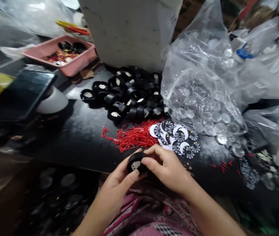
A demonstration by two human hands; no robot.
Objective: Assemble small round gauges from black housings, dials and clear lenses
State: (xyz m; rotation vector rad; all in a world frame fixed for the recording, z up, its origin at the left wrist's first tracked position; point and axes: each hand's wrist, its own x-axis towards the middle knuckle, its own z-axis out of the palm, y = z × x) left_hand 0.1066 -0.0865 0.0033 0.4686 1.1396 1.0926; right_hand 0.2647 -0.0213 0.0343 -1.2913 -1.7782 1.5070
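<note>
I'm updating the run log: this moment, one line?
left hand: holding black case | right hand: holding it too | beyond: red pieces, printed discs

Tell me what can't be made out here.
All in the head view:
Underside of the black case: turned away, between left hand and right hand.
Print on the dials: too small and blurred.
Rest of the yellow thing: cut off by the left edge.
Lower-left round pieces: dark, blurred.

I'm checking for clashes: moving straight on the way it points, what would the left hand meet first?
Apart from the black case it holds, the left hand would likely meet the right hand first; the printed discs lie beyond, though depth is hard to judge.
</note>
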